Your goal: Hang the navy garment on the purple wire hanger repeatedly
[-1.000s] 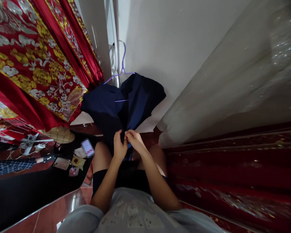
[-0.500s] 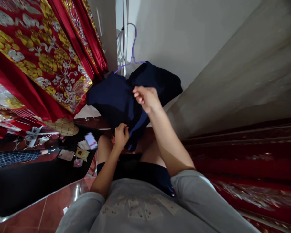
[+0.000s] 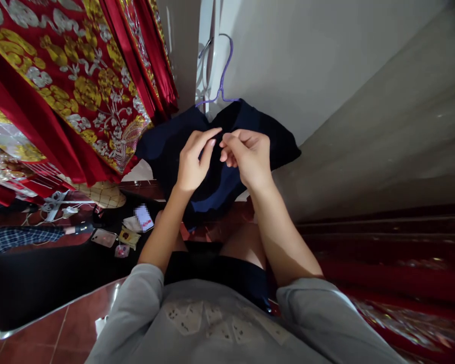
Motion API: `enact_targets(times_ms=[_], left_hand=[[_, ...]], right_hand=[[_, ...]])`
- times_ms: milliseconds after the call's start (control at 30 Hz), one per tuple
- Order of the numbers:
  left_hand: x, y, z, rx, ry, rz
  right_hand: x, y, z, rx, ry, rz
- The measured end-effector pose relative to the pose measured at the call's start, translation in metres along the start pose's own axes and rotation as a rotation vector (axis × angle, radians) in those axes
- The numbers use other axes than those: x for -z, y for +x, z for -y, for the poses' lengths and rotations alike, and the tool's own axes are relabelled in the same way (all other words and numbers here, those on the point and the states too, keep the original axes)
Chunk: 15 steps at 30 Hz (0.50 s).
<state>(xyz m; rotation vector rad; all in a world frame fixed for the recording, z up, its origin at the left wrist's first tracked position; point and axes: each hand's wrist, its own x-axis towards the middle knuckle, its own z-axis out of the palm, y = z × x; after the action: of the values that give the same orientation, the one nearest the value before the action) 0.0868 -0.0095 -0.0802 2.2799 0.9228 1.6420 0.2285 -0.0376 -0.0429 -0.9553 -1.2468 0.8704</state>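
A dark navy garment (image 3: 229, 184) hangs on a purple hanger (image 3: 222, 83) in front of me, against the wall. Both my hands are raised before its upper middle, close together. On my left hand (image 3: 195, 157) the index finger stretches toward the other hand and the thumb stands apart from it; no object shows between them. My right hand (image 3: 251, 154) has its fingers curled, thumb pressed against the index finger. Anything in that pinch is too small to make out. The cloth right behind the fingers is partly hidden.
Red cloth with gold and silver embroidery (image 3: 87, 86) hangs at the left. Below it, a black bench (image 3: 41, 275) bears a phone (image 3: 103, 237) and small packets (image 3: 129, 237). Another person's plaid-clothed leg (image 3: 23, 239) reaches in there. A grey wall (image 3: 326, 65) rises at the right.
My left hand has risen from the garment's lower part up beside my right hand, its pinch opening. My right hand has shifted slightly right. The garment's lower part has swung and refolded.
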Motion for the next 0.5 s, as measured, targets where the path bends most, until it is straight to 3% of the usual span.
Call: enact_targets(times_ms=[100, 233, 367, 500], left_hand=[[0.003, 0.016, -0.007, -0.052, 0.049, 0.053], [0.014, 0.018, -0.013, -0.007, 0.150, 0.034], [0.050, 0.032, 0.004, 0.173, -0.039, -0.199], [0.091, 0.027, 0.052, 0.567, -0.544, -0.491]], right_hand=[[0.005, 0.006, -0.004, 0.083, -0.094, -0.006], [0.005, 0.002, -0.048, 0.116, -0.266, 0.010], [0.003, -0.013, -0.091, -0.011, -0.335, 0.083], [0.000, -0.025, -0.088, -0.100, -0.136, 0.099]])
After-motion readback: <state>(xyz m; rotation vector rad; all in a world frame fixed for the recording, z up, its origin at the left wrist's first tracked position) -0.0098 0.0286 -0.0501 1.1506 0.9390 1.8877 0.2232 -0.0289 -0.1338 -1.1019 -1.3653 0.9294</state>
